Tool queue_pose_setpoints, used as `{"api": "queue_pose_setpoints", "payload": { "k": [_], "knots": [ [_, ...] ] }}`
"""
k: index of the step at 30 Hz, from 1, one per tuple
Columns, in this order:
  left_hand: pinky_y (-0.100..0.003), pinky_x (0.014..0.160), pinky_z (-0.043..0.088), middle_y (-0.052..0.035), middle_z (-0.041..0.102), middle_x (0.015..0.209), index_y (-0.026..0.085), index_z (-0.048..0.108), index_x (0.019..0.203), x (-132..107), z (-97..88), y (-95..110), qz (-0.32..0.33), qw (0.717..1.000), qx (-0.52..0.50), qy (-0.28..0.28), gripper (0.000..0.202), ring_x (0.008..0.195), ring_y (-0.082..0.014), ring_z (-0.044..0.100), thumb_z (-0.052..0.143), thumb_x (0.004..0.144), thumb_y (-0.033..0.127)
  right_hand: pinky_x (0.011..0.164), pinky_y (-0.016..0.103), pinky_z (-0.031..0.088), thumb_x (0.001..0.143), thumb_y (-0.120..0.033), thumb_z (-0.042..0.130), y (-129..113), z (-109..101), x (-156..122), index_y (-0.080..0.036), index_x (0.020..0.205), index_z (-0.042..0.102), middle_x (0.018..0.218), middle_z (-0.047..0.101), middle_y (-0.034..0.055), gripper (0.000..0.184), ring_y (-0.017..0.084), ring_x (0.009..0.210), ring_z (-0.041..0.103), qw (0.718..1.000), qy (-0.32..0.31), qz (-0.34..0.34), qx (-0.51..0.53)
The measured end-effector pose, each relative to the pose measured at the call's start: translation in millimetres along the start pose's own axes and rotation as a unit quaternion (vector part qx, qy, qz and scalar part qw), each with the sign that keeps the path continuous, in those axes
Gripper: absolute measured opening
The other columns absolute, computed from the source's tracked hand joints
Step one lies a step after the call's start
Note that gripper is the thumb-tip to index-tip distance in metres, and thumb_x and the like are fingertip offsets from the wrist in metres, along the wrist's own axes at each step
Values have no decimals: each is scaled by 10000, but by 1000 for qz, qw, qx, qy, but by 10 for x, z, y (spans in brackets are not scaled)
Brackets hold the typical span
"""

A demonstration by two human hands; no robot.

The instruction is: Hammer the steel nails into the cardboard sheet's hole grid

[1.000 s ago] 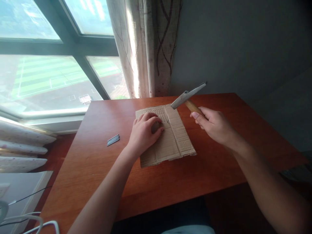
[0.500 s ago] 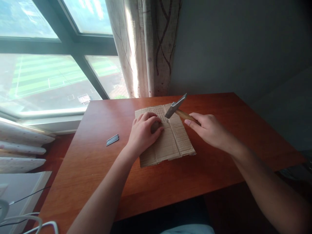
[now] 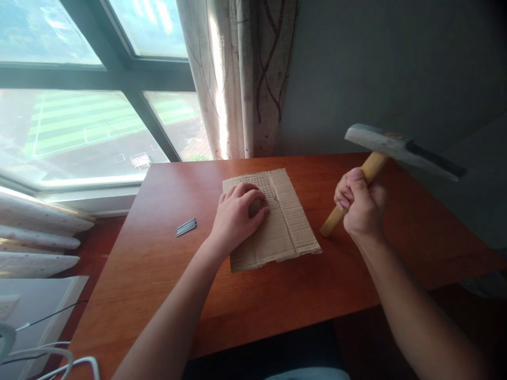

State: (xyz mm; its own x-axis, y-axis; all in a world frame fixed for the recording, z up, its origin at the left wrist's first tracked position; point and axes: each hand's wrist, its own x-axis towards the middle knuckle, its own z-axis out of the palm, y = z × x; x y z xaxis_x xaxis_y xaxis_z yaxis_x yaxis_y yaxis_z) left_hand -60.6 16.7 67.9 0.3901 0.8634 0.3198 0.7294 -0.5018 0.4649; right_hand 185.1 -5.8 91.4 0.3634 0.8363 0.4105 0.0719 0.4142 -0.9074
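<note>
A flat sheet of cardboard (image 3: 287,229) lies on the red-brown wooden table (image 3: 158,274), with a patch of small holes or dots near its far edge. My left hand (image 3: 236,216) rests on the cardboard, fingers curled over a small round brownish thing that I cannot make out. My right hand (image 3: 360,203) is closed round the wooden handle of a hammer (image 3: 400,148), which is raised to the right of the cardboard with its metal head high above the table.
A small bundle of nails (image 3: 186,227) lies on the table left of the cardboard. A patterned curtain (image 3: 241,79) and a large window (image 3: 79,95) stand behind. White cables (image 3: 47,361) show at the lower left, beside the table's edge.
The hammer was down over the cardboard's dotted patch half a second ago; now my right hand has swung it up and to the right. My left hand has stayed in place.
</note>
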Motion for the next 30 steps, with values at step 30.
{"api": "queue_pose_setpoints", "payload": {
  "k": [30],
  "knots": [
    [-326, 690, 417, -58, 742, 1013, 258, 717, 928, -726, -694, -1057, -204, 941, 245, -116, 279, 839, -251, 666, 454, 906, 348, 357, 244, 194, 895, -597, 580, 159, -33, 198, -240, 624, 306, 506, 260, -84, 525, 67, 378, 257, 998, 17, -58, 9]
  ]
}}
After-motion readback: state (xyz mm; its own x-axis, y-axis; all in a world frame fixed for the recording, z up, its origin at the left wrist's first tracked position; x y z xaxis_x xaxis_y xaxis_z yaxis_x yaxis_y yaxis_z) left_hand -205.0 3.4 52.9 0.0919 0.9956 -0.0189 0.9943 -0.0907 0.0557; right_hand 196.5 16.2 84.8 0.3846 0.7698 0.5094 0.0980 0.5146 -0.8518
